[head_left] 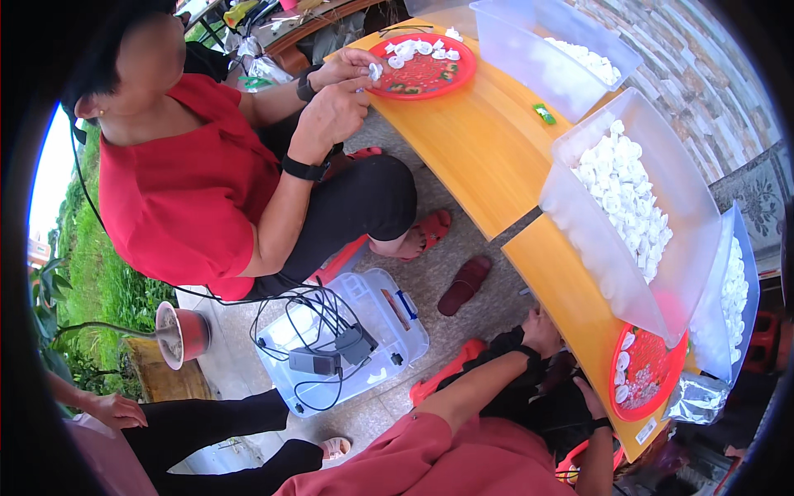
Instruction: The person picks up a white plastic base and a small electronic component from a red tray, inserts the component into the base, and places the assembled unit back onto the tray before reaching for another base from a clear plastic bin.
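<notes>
At the lower right of the frame, the left hand (542,332) is near the edge of the desk (538,260), and the right hand (589,400) is lower, partly hidden behind dark cloth. For both, I cannot tell how open the grip is, or whether it has hold of anything.

The small white pieces (623,198) are heaped in a clear bin (697,194) at the right; a few others lie on a red plate (659,355) below it, just beside the right hand.

In my judgement, the main danger is this plate: it sits near the desk edge, so a forearm which passes too low could push it and scatter the pieces. The bin's corner overlaps the plate in this view; if somebody knocks the bin, it may press on the plate. A piece which rolls could also fall into the gap between the two desk parts.
</notes>
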Motion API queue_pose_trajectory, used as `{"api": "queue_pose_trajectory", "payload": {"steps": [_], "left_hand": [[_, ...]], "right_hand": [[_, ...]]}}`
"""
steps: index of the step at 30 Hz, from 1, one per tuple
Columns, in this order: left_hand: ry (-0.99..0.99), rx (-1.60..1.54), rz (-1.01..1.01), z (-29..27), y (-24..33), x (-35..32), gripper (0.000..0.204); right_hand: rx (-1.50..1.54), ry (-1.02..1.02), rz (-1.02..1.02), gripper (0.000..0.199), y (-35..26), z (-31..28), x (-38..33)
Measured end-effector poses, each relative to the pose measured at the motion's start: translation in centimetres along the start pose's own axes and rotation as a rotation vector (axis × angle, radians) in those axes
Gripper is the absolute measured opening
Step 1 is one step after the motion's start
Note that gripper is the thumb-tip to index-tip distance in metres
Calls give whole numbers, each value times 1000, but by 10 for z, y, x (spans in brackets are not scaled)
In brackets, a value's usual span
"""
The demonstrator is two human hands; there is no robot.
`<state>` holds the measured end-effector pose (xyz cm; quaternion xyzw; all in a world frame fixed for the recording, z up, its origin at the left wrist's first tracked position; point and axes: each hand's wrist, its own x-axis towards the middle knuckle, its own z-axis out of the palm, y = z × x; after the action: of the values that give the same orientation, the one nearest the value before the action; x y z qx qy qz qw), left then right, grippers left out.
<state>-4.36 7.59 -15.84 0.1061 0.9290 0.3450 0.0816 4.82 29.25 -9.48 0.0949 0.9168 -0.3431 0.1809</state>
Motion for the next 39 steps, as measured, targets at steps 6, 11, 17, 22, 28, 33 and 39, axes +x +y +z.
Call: {"api": "queue_pose_trajectory", "payload": {"steps": [6,11,17,22,28,33,39], "left_hand": [[-81,-91,-24,0,-3,3,65],[-189,-71,-44,-4,-1,5,70],[-198,-44,-56,-1,-2,5,68],[-215,-17,-48,-10,5,5,65],[-210,12,-66,10,-1,8,63],[-168,55,-55,16,1,5,64],[-174,53,-86,15,2,5,65]], "right_hand": [[27,-69,39,66,-18,-2,1],[51,53,-24,43,-33,0,-3],[-54,-70,99,81,-44,-6,-3],[-52,-44,102,82,-36,-5,-3],[-10,-44,129,84,-29,-3,-3],[-70,-4,133,84,-19,-3,-5],[-113,14,92,85,-18,-3,-7]]}}
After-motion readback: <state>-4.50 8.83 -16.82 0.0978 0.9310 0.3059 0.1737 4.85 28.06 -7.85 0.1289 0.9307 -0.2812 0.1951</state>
